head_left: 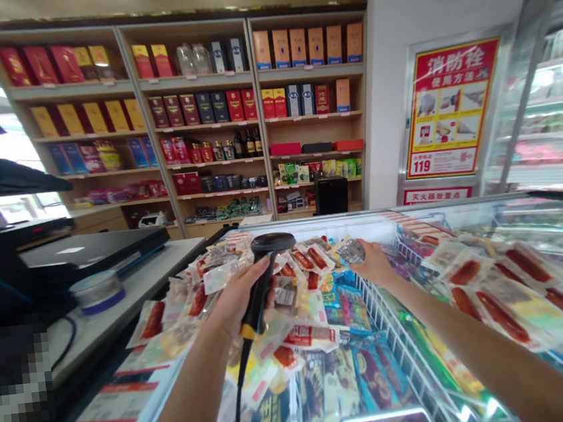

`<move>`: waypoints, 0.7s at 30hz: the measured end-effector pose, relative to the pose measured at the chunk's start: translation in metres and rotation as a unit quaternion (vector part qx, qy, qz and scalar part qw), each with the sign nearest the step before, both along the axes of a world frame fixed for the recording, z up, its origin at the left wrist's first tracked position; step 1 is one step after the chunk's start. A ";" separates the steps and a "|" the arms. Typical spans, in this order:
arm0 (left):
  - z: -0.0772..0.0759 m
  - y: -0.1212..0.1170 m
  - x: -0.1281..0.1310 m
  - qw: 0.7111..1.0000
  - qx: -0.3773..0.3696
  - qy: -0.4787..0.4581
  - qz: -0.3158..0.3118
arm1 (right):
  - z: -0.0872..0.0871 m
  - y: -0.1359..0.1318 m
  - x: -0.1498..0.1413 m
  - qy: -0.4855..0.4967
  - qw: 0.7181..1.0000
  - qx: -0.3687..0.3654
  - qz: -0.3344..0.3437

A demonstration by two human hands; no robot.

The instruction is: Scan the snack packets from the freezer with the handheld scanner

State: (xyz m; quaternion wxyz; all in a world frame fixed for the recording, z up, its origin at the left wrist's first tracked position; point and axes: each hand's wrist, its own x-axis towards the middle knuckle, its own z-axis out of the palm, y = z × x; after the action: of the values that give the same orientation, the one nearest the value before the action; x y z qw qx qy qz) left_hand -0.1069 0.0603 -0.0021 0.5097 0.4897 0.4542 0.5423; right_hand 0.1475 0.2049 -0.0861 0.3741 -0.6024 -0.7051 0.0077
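Note:
My left hand (240, 296) is wrapped round the handle of a black barcode scanner (257, 302), its head upward and its cord hanging toward me. In my right hand (375, 267), a small clear packet with a grey printed side (350, 251) is pinched between fingers and thumb. Vacuum-packed sausages (311, 257) lie heaped around and beyond the scanner. More sausage packs (501, 288) are spread to the right of my right forearm. Below both hands, wrapped ice creams (373, 366) show inside a chest freezer, beside its white wire basket divider (388, 320).
On the left, a counter (148, 279) carries a roll of tape (97, 292) and a dark flat device (99, 249). Shelves (259, 119) of boxed goods and bottles line the back wall. A red fire hydrant sign (453, 109) hangs at right, near a refrigerated display (548, 122).

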 end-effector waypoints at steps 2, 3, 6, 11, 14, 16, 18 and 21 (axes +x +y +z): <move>0.001 0.004 -0.006 0.999 0.002 0.016 0.047 | 0.005 0.006 -0.023 0.031 0.999 -0.021 -0.023; 0.001 0.006 -0.009 0.997 -0.004 0.027 0.068 | 0.009 0.008 -0.035 0.047 0.998 -0.031 -0.034; 0.000 0.010 -0.016 0.992 -0.030 0.047 0.109 | 0.017 0.011 -0.069 0.062 0.996 -0.054 -0.017; 0.002 0.009 -0.019 0.994 -0.018 0.058 0.094 | 0.024 0.003 -0.089 0.003 0.998 -0.034 0.059; 0.002 0.009 -0.018 0.994 -0.030 0.070 0.082 | 0.027 -0.009 -0.058 -0.021 0.998 -0.031 0.047; 0.001 0.010 -0.015 0.994 -0.041 0.075 0.074 | 0.029 -0.019 -0.018 -0.071 0.996 -0.041 0.021; 0.000 0.010 -0.012 0.993 -0.049 0.080 0.066 | 0.031 -0.029 0.032 -0.132 0.989 -0.053 -0.044; -0.001 0.009 -0.007 0.994 -0.044 0.085 0.056 | 0.029 -0.040 0.103 -0.164 0.961 -0.080 -0.206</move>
State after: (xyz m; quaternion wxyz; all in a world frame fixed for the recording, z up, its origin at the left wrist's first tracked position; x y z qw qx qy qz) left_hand -0.1137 0.0691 -0.0031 0.4588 0.4850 0.5462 0.5059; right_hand 0.2504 0.1654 -0.0568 0.1977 -0.7557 -0.6142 -0.1121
